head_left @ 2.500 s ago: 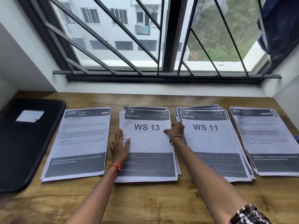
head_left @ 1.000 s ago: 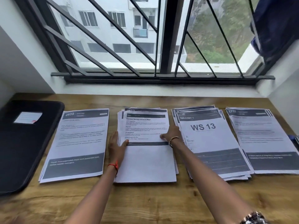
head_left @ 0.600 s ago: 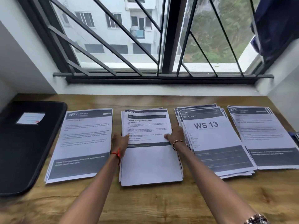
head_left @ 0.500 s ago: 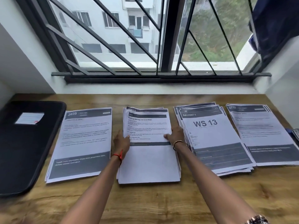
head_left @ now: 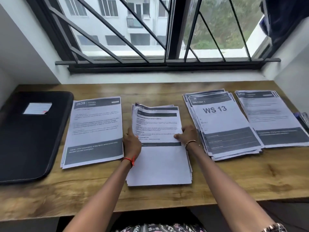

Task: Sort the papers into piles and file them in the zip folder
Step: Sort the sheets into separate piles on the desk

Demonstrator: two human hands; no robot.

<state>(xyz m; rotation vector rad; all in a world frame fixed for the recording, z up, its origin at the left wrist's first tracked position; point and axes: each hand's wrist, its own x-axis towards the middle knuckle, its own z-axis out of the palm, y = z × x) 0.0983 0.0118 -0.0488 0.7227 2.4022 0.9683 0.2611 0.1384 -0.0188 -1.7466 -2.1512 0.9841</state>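
1. at the near edge of the wooden table (head_left: 150, 195), my forearms reach forward side by side, cut off at the bottom of the view.
2. just beyond them lies the middle pile (head_left: 158, 164) of papers. its long axis runs away from me toward the window, with the dark header at the far end and the print upright to me. the near half of the top sheet is blank.
3. my left hand (head_left: 132, 143) clasps the pile's left edge and my right hand (head_left: 187, 134) clasps its right edge, each with the thumb on the top sheet. the hands are apart, with the pile between them. the paper hides any fingers beneath it.
4. the pile's far ends are uneven and a little raised, and the number on the sheet behind is partly covered.
5. to the left, the 2639 pile (head_left: 95, 131) points the same way. its body text is too blurred to read.
6. to the right sits the fanned ws 13 pile (head_left: 222, 128), with the 2732 pile (head_left: 270, 119) just beside it. i cannot tell whether their edges overlap.
7. at the far left the black zip folder (head_left: 30, 139) lies flat, carrying a white label card (head_left: 37, 108). the frame cuts off its left side, and its zip is hard to make out.
8. farthest off is the window grille (head_left: 150, 30), with a dark cloth (head_left: 287, 14) at the top right.
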